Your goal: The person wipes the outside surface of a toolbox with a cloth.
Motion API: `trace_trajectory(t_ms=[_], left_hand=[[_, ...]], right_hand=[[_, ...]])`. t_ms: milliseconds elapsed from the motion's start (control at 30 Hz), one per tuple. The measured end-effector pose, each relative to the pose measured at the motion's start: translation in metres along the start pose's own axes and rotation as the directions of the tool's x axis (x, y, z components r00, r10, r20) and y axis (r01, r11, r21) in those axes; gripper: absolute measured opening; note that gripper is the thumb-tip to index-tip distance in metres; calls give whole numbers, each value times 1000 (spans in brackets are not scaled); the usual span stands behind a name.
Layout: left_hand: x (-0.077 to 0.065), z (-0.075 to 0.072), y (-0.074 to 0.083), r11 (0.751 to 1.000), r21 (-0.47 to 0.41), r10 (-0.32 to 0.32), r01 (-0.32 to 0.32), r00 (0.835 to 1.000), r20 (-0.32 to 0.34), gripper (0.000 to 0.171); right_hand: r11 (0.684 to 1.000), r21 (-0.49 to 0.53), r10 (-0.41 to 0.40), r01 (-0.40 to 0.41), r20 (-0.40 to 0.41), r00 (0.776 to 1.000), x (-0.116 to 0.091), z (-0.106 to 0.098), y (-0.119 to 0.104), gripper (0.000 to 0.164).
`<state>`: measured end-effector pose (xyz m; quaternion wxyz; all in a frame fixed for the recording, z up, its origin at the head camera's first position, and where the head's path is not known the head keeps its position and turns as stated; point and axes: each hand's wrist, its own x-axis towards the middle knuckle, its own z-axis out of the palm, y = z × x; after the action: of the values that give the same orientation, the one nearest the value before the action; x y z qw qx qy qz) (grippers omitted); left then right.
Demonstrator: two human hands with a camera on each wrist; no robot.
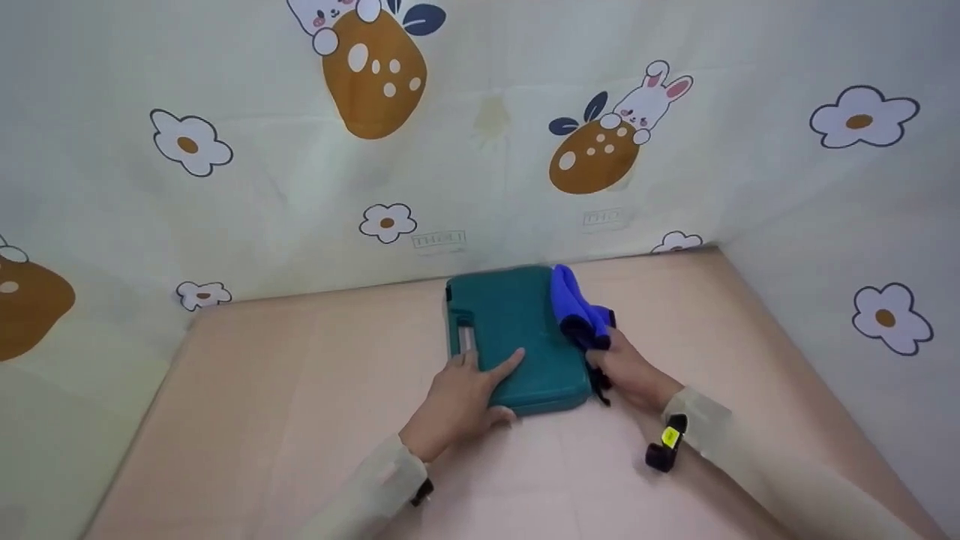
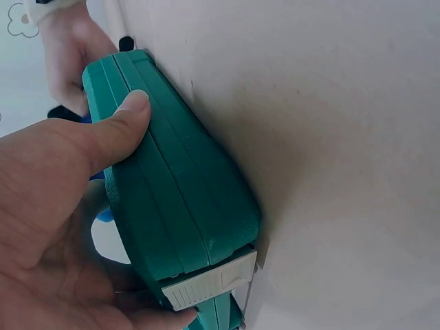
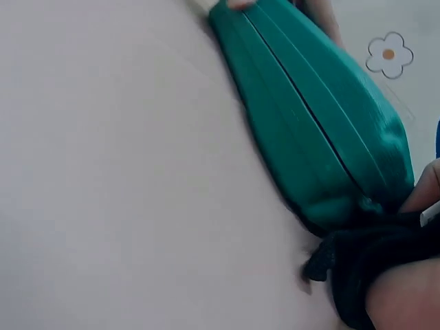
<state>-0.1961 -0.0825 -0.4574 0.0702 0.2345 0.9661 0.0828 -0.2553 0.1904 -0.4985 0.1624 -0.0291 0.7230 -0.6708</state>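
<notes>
A green plastic carrying case (image 1: 517,319) lies on the table, its handle toward the left. My left hand (image 1: 456,401) holds its near left corner, with one finger stretched across the top. In the left wrist view the thumb (image 2: 124,134) presses the case's side, and a fingertip lies by the pale latch (image 2: 210,282). At the case's right edge, my right hand (image 1: 636,369) grips a blue cloth item with black trim (image 1: 571,296), which partly overlaps the lid. A black strap (image 1: 600,386) hangs below those fingers; the cloth item's exact kind is unclear.
The pinkish-beige tabletop (image 1: 300,412) extends around the case. Behind it rises a pale curtain (image 1: 480,165) printed with rabbits and flowers, close to the case's far edge. A black wrist mount (image 1: 664,454) with a yellow label sits at the right cuff.
</notes>
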Motion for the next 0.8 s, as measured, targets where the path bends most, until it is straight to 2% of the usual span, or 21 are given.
trace_trajectory(t_ms=[267, 367, 467, 533, 600, 733, 800], left_hand=[[1, 1, -2, 1000, -25, 15, -16, 1000, -15, 83], [2, 0, -3, 999, -30, 18, -18, 1000, -6, 82], [4, -3, -3, 999, -39, 15, -14, 1000, 18, 81], [6, -6, -3, 998, -59, 9, -6, 999, 45, 78], [8, -10, -5, 997, -77, 7, -2, 997, 75, 75], [12, -20, -11, 987, -161, 9, 14, 990, 142, 65], [13, -22, -13, 978, -206, 0, 35, 986, 167, 60]], right_hand=[[1000, 9, 27, -26, -60, 998, -28, 13, 7, 67], [999, -53, -1, -2, -52, 999, -38, 14, 7, 65], [983, -167, -77, 79, 15, 997, -49, 13, 7, 68], [945, -286, -144, 160, 75, 987, -56, 12, 7, 75], [887, -397, -197, 234, 134, 971, -62, 11, 6, 84], [733, -581, -247, 354, 258, 934, -73, 10, 2, 104], [642, -641, -268, 420, 326, 907, -78, 11, 0, 108]])
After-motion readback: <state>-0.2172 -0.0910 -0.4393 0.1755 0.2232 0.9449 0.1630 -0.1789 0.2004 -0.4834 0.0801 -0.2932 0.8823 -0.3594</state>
